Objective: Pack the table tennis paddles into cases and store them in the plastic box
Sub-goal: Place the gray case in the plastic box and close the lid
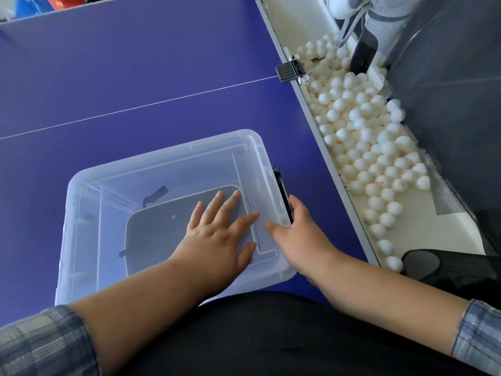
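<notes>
While the left hand spreads flat on the grey case, the right hand clasps the translucent box.

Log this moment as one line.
left hand: flat on gray case in box | right hand: grips box rim | box: on blue table

Table surface: deep blue-violet, crossed by one thin white line. Plastic box: translucent, milky-clear, no print. Case inside it: plain mid-grey, with a dark grey strap. Flat item against the box's outer right wall: black. Balls beside the table: white, several with small red marks. Trough holding them: cream. My sleeves: faded blue-grey plaid. My top: solid black.
</notes>
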{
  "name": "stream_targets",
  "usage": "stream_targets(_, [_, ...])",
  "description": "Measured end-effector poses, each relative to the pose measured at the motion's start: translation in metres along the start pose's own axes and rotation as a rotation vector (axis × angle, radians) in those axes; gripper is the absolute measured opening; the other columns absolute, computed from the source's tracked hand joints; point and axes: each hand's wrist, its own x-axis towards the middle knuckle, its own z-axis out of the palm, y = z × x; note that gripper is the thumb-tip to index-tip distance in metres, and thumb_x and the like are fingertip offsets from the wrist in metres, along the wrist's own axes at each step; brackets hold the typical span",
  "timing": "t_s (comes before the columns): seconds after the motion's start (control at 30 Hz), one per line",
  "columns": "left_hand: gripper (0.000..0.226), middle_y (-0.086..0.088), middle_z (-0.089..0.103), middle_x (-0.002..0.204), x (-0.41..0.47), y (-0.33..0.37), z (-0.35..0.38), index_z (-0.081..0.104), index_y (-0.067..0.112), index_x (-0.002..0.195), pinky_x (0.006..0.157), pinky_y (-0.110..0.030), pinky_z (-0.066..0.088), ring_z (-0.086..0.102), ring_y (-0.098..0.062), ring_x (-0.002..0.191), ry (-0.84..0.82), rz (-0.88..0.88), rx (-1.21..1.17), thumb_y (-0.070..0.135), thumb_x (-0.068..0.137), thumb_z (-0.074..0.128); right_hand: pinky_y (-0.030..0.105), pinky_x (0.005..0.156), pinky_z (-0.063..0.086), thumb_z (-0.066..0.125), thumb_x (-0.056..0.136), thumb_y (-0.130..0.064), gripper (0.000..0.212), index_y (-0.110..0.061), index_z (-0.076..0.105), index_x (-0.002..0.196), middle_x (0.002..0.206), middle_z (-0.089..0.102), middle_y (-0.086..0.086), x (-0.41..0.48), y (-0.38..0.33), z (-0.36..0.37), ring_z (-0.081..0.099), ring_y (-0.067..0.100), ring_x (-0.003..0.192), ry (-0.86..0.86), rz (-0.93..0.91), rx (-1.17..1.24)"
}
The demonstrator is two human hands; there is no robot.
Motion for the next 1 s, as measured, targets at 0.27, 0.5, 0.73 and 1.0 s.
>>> stream_targets(0.27, [0.068, -0.003, 0.003, 0.166, 0.039, 0.011, 0.001, 0.006, 0.036, 0.154, 0.121, -0.054, -0.003, -0.003, -0.029, 0.153, 0.094, 0.077, 0.02, 0.049, 0.089, 0.019, 0.035, 0.106, 0.032, 0.077, 0.071, -0.06, 0.111, -0.036, 0.011, 0.158, 0.165, 0.024, -0.003, 0.008, 0.004, -0.003, 0.03, 0.024, 0.148, 0.007, 0.079, 0.174])
stream_targets(0.5, [0.068, -0.002, 0.006, 0.167, 0.041, 0.006, 0.011, -0.005, 0.035, 0.155, 0.122, -0.052, -0.002, -0.002, -0.024, 0.153, 0.157, 0.083, -0.046, 0.047, 0.09, 0.01, 0.04, 0.085, 0.059, 0.075, 0.082, -0.041, 0.041, -0.03, 0.064, 0.12, 0.1, 0.075, -0.01, 0.012, -0.011, -0.01, 0.072, 0.011, 0.089, 0.061, -0.039, 0.066])
stream_targets(0.73, [0.073, -0.006, 0.012, 0.166, 0.05, 0.01, -0.001, -0.009, 0.043, 0.151, 0.113, -0.059, 0.024, 0.021, -0.034, 0.147, 0.146, 0.134, 0.133, 0.056, 0.081, 0.006, 0.023, 0.06, 0.043, 0.062, 0.097, -0.035, 0.056, -0.024, 0.035, 0.145, 0.112, 0.058, -0.008, 0.001, -0.009, 0.01, 0.061, 0.013, 0.088, 0.238, -0.247, -0.21])
stream_targets(1.0, [0.072, 0.003, -0.002, 0.168, 0.054, 0.006, -0.005, 0.009, 0.037, 0.152, 0.113, -0.07, 0.015, -0.005, -0.029, 0.153, 0.136, 0.223, 0.134, 0.055, 0.082, 0.006, 0.025, 0.073, 0.048, 0.06, 0.099, -0.035, 0.053, -0.019, 0.038, 0.145, 0.122, 0.062, -0.003, -0.002, -0.008, 0.015, 0.065, 0.019, 0.108, 0.324, -0.293, -0.279])
